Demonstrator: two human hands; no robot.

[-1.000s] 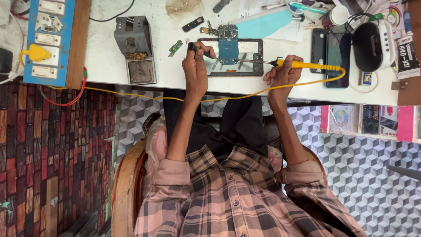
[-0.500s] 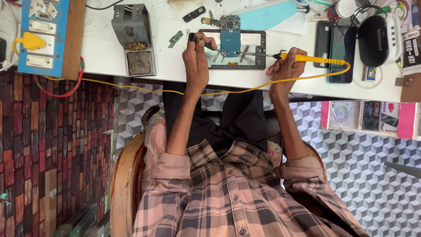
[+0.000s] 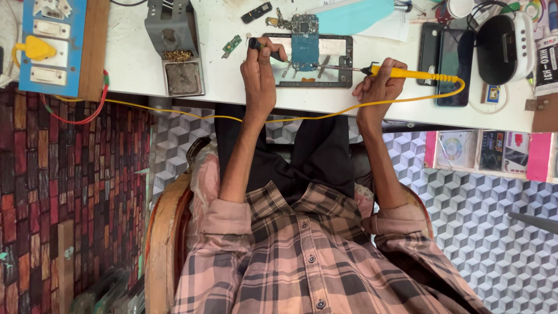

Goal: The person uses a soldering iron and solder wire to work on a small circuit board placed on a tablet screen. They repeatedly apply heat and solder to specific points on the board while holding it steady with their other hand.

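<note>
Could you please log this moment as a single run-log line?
left hand: holds small black tool | right hand: holds yellow soldering iron, tip at opened phone | white bench

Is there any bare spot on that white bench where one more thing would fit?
Yes: a bare strip of the white bench lies between the blue switchboard and the grey iron stand, and a smaller gap between that stand and the left hand. Around the opened phone frame and right of the right hand, phones and gadgets crowd it.
</note>
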